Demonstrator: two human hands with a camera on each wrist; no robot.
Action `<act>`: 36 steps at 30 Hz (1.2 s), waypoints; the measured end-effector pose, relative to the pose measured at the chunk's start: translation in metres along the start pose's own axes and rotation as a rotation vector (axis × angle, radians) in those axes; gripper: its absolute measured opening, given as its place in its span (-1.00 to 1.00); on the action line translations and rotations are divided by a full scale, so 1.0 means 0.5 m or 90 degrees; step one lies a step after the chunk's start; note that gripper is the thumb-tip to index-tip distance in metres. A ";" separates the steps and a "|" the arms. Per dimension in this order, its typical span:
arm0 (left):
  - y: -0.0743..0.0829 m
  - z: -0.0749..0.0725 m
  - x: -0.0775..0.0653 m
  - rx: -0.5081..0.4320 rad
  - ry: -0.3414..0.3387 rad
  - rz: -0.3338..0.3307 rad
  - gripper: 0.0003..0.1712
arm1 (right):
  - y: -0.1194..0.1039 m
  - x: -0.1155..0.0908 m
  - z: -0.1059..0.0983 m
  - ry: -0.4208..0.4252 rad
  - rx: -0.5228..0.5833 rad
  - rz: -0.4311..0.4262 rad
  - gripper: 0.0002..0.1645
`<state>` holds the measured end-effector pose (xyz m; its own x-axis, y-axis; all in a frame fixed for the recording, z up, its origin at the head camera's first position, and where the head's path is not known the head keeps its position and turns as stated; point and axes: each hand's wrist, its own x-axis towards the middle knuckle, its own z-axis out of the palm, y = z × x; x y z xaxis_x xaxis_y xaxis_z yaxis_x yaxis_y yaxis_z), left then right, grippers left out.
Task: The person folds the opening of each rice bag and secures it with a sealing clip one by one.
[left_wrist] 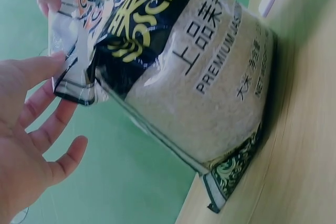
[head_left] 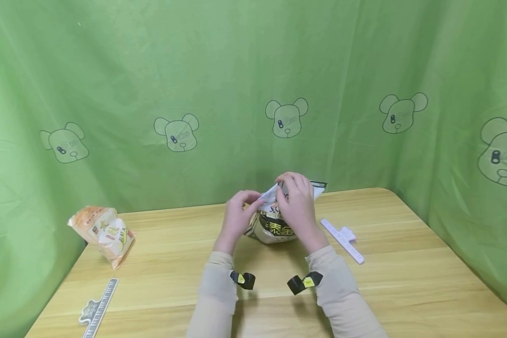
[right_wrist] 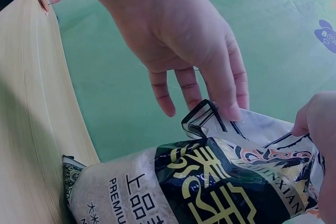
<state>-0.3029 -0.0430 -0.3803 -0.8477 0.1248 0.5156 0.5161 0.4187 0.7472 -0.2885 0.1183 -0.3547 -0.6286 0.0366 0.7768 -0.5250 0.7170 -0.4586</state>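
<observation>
A clear bag of rice (head_left: 274,230) with a black and gold label stands on the table in front of both hands. My left hand (head_left: 235,216) pinches the left corner of its loose white top between thumb and forefinger, the other fingers spread apart (left_wrist: 31,129). Higher on the same top, my right hand (head_left: 297,202) grips the film, its fingers over the far side. The top of the bag (right_wrist: 262,129) is creased and folded over, bending toward the left hand. To the right of the bag lies a pale purple sealing clip (head_left: 342,240).
A second bag, orange and white (head_left: 105,234), leans at the table's left side. Nearer on that side lies a grey sealing clip (head_left: 99,310). A green curtain (head_left: 232,155) with bear prints hangs right behind the wooden table (head_left: 418,281).
</observation>
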 end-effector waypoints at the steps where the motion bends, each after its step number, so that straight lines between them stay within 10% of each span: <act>1: -0.003 -0.003 0.000 0.005 -0.003 0.002 -0.80 | 0.000 0.000 0.000 0.000 0.000 0.000 -0.84; 36: -0.017 -0.047 -0.001 0.045 -0.099 -0.030 -0.79 | 0.002 0.001 0.000 -0.015 0.003 0.017 -0.82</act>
<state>-0.3040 -0.0676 -0.3772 -0.8824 0.2395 0.4051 0.4700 0.4891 0.7347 -0.2893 0.1189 -0.3547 -0.6558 0.0383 0.7540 -0.5112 0.7123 -0.4809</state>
